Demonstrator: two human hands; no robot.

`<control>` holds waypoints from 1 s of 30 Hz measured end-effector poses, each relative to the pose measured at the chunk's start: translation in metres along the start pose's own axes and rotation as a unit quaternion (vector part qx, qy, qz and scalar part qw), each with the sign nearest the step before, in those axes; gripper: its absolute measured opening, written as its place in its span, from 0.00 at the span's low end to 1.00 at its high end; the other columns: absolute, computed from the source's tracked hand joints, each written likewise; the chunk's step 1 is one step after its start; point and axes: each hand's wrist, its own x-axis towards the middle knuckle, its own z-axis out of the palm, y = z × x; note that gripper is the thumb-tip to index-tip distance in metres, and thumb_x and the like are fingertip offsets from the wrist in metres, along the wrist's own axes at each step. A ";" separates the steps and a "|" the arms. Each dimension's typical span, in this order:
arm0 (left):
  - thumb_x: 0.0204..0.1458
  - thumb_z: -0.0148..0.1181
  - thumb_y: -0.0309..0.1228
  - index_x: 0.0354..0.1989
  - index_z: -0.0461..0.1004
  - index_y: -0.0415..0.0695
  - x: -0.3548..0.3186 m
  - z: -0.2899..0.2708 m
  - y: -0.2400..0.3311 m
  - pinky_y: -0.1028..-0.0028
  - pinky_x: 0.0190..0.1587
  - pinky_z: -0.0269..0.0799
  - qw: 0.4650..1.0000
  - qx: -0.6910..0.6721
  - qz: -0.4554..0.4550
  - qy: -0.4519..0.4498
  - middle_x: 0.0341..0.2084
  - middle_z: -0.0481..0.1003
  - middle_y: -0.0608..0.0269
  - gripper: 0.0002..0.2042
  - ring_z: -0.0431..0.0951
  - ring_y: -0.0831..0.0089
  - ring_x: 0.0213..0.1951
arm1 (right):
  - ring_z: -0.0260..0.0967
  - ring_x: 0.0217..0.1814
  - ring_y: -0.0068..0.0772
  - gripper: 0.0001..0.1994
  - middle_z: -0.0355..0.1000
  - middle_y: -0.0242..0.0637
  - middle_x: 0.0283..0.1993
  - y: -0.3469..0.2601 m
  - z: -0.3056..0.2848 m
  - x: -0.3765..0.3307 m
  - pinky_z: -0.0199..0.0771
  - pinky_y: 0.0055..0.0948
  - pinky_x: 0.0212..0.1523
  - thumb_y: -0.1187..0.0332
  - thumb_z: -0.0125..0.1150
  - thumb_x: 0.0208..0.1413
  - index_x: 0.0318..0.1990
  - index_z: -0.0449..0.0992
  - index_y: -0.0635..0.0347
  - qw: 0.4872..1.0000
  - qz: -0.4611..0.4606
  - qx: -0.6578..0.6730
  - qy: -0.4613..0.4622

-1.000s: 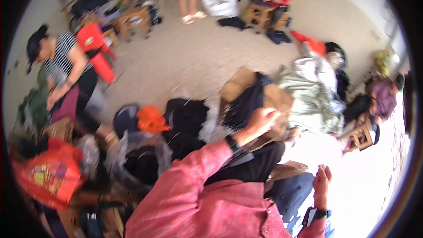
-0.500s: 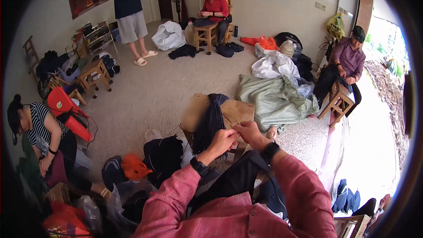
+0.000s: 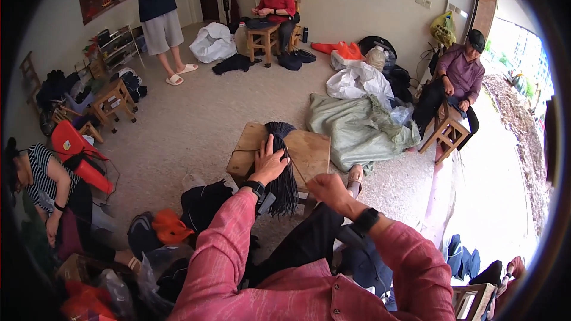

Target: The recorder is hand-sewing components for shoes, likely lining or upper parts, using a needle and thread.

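A thick bundle of dark cords [image 3: 284, 195] lies across a small wooden stool [image 3: 310, 150] in front of me, its loose ends hanging over the near edge. My left hand [image 3: 269, 165] rests on the bundle with its fingers stretched out and apart. My right hand [image 3: 330, 192] is closed in a pinch, to the right of the bundle and close to the stool's near edge. From its fingers a thin cord [image 3: 297, 170] runs slantwise up to the bundle by my left hand. Another thin line shows on the stool top left of my left fingers.
A green-grey woven sack [image 3: 357, 128] lies beyond the stool to the right. Seated people work at the left, back and right; another person [image 3: 159, 12] stands at the back left. Dark cloth piles and an orange bag [image 3: 171, 226] are at my left. A red chair [image 3: 77, 151] lies tipped.
My hands were together in front of the stool; now they are apart. The left has moved up onto the bundle and opened, while the right has stayed low, with a cord stretched between.
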 end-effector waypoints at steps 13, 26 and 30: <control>0.54 0.56 0.46 0.61 0.68 0.63 0.015 0.002 -0.013 0.53 0.67 0.48 0.999 0.006 -0.008 -0.032 0.72 0.38 0.56 0.24 0.45 0.49 0.70 | 0.72 0.25 0.17 0.10 0.79 0.34 0.31 0.005 -0.135 -0.245 0.72 0.20 0.26 0.69 0.59 0.61 0.44 0.81 0.65 0.955 0.098 0.033 -0.278; 0.48 0.66 0.36 0.43 0.78 0.46 0.025 -0.005 -0.024 0.61 0.63 0.58 0.982 -0.064 0.092 0.155 0.61 0.61 0.43 0.15 0.61 0.49 0.62 | 0.57 0.17 0.14 0.11 0.63 0.25 0.17 0.024 -0.159 -0.397 0.54 0.16 0.18 0.66 0.57 0.56 0.27 0.75 0.64 0.902 0.211 0.255 0.277; 0.51 0.64 0.34 0.41 0.78 0.44 -0.001 -0.041 0.047 0.65 0.63 0.58 0.972 -0.068 0.106 0.196 0.57 0.67 0.55 0.11 0.64 0.60 0.61 | 0.56 0.17 0.11 0.11 0.63 0.24 0.18 0.018 -0.159 -0.353 0.51 0.14 0.17 0.64 0.57 0.60 0.35 0.76 0.65 0.904 0.219 0.261 0.259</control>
